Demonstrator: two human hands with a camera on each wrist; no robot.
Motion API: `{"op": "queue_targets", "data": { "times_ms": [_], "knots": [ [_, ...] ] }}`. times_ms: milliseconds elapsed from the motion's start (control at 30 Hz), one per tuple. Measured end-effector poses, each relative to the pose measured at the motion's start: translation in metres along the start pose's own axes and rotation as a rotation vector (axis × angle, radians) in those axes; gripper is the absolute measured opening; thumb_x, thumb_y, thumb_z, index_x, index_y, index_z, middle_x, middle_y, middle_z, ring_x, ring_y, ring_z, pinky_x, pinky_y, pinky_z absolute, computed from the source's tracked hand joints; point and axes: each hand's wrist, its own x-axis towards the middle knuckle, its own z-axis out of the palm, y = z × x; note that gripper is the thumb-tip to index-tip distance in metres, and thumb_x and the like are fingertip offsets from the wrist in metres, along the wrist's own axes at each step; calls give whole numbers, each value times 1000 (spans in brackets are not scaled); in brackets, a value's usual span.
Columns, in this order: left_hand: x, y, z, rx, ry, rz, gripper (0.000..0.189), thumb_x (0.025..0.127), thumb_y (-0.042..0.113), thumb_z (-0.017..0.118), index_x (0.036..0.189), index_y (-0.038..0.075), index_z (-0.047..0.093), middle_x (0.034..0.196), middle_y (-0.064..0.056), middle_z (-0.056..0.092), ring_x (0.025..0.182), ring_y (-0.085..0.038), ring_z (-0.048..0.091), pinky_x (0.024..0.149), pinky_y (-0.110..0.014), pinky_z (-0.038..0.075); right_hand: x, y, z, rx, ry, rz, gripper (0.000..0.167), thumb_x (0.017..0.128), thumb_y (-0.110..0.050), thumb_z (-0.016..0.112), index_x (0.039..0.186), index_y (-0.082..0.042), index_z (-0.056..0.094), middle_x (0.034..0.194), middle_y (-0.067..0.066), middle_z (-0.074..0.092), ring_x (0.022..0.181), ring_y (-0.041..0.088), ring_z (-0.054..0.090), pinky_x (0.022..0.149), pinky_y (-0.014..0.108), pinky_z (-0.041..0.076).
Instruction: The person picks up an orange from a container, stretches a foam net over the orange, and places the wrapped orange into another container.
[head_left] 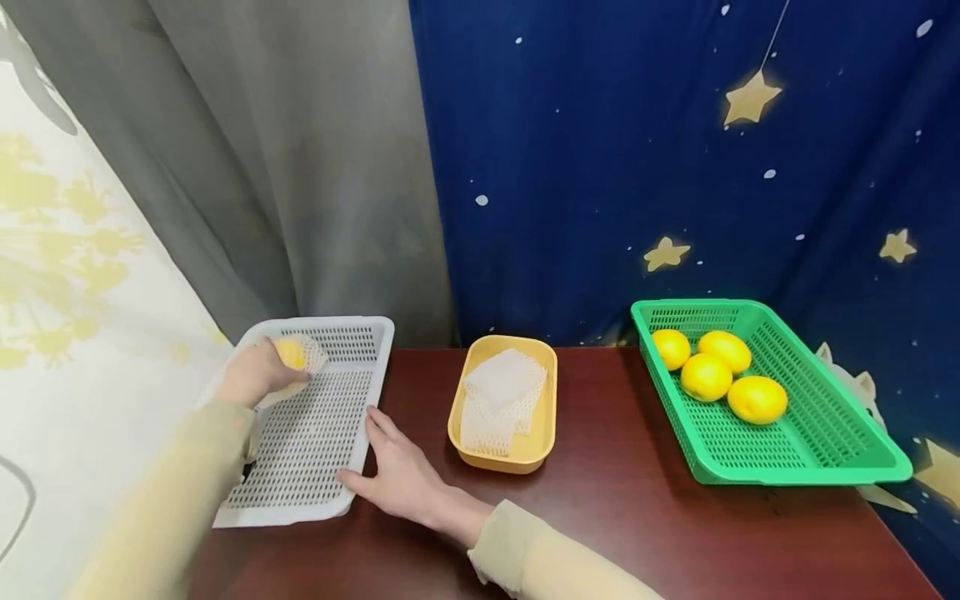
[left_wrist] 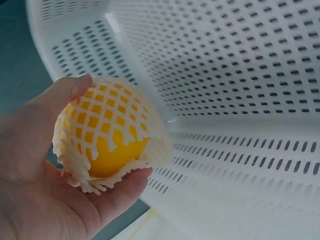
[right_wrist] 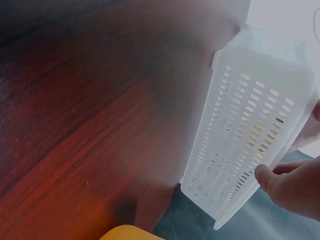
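Note:
My left hand (head_left: 253,372) grips a yellow lemon (left_wrist: 111,157) inside a white foam net sleeve (left_wrist: 114,107), over the far left part of a white perforated basket (head_left: 307,446). In the left wrist view the thumb lies on the top of the sleeve and the fingers curl beneath it, with the lemon's bare yellow end showing at the sleeve's ragged opening. My right hand (head_left: 405,475) holds the basket's right rim, its thumb over the edge and its fingers along the outer side. The right wrist view shows a fingertip against the basket's outer wall (right_wrist: 240,135).
A yellow tray (head_left: 455,429) at the middle of the dark red table (head_left: 600,517) holds white foam net sleeves (head_left: 498,400). To the right stands a green basket (head_left: 817,475) with several lemons (head_left: 757,400). Grey and blue curtains (head_left: 555,167) hang behind the table.

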Motion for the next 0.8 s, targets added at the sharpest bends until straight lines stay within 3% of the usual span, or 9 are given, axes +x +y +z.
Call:
{"op": "queue_targets", "data": {
  "times_ms": [167,300,600,800],
  "knots": [
    [2,1,19,-2,-37,-56,97,89,36,76,144,-28,28,135,-49,49,116,-55,58,107,-63,50,-8,2,3,-15,-17,18,86,100,-55,63,164,-7,33,176,-1,26,158,14,39,123,29,44],
    [7,-1,27,-6,4,-70,90,87,30,79,139,-27,33,128,-46,54,114,-55,59,105,-63,51,-7,1,2,-29,-5,11,86,100,-56,64,164,-7,33,176,-1,27,157,13,40,123,28,44],
    [15,-9,33,30,-28,-43,97,88,21,80,147,-29,23,134,-50,50,124,-62,55,111,-65,47,-3,-3,1,-44,-1,1,86,100,-57,63,164,-8,34,176,-2,27,157,13,40,123,29,44],
    [24,-10,32,64,-8,-47,99,89,30,80,147,-28,25,142,-56,36,132,-67,44,114,-69,43,1,0,-2,-60,-7,-18,87,101,-58,61,165,-8,32,176,-1,26,158,14,38,123,29,43]
  ]
}}
